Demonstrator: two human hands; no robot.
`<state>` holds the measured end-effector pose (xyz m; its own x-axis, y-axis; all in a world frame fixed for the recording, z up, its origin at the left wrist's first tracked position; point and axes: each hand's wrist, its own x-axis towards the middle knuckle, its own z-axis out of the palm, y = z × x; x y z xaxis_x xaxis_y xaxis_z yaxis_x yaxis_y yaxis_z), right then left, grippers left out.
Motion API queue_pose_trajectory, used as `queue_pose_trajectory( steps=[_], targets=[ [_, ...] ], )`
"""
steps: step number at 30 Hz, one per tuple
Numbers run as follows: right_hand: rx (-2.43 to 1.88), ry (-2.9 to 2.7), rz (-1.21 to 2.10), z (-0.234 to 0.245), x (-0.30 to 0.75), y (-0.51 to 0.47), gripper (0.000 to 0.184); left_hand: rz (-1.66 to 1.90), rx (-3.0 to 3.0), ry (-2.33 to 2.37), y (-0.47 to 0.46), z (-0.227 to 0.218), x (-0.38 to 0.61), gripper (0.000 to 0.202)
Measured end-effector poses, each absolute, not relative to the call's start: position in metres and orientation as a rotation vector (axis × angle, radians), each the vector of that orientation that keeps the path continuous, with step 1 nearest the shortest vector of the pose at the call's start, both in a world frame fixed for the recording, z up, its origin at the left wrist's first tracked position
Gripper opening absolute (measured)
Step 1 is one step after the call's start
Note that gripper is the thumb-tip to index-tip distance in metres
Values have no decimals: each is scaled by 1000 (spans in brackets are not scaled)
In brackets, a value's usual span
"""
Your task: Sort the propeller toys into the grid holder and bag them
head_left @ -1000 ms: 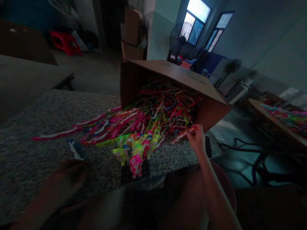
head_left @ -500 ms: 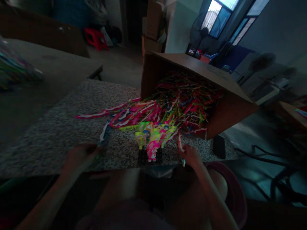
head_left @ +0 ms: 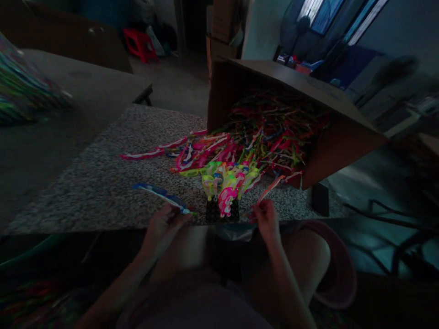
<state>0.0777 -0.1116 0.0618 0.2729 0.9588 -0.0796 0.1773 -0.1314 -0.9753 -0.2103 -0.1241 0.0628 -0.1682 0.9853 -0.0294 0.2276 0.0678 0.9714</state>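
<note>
My left hand [head_left: 166,228] is closed on the near end of a long, thin blue-and-white plastic strip [head_left: 159,194], which points away to the left over the speckled stone table. An orange-and-white strip [head_left: 272,187] of the same sort is pinched in my right hand [head_left: 265,219], slanting up to the right. Between my hands a black studded block [head_left: 212,214] sits at the table's edge, bearing a cluster of yellow-green and pink plastic pieces [head_left: 228,198]. Behind it, many coloured strips [head_left: 206,148] spill from a tipped cardboard box [head_left: 343,146]. What the strips are exactly is too dim to tell.
A dark flat object [head_left: 320,200] lies on the stone table [head_left: 113,151] at the right. Below the edge stands a reddish basin [head_left: 343,283] by my knee. At the left, bagged strips [head_left: 30,87] rest on another surface; a red stool [head_left: 140,45] stands farther back.
My left hand has come rightward, and its blue strip has swung from upright to lying toward the left. The right hand's orange strip now tilts right. The whole view has shifted slightly.
</note>
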Motion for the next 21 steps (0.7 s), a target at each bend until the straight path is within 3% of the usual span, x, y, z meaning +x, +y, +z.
queue_pose_trajectory(
  steps=[4, 9, 21],
  targets=[
    [-1472, -1125, 977, 53, 41, -109, 26, 1333, 1565, 1560, -112, 58, -166, 24],
    [-1730, -1350, 708, 57, 36, -109, 19, 1364, 1834, 1588, -105, 38, -149, 18],
    [-1759, -1284, 693, 67, 29, -94, 17, 1055, 2195, 1734, -101, 22, -150, 9]
  ],
)
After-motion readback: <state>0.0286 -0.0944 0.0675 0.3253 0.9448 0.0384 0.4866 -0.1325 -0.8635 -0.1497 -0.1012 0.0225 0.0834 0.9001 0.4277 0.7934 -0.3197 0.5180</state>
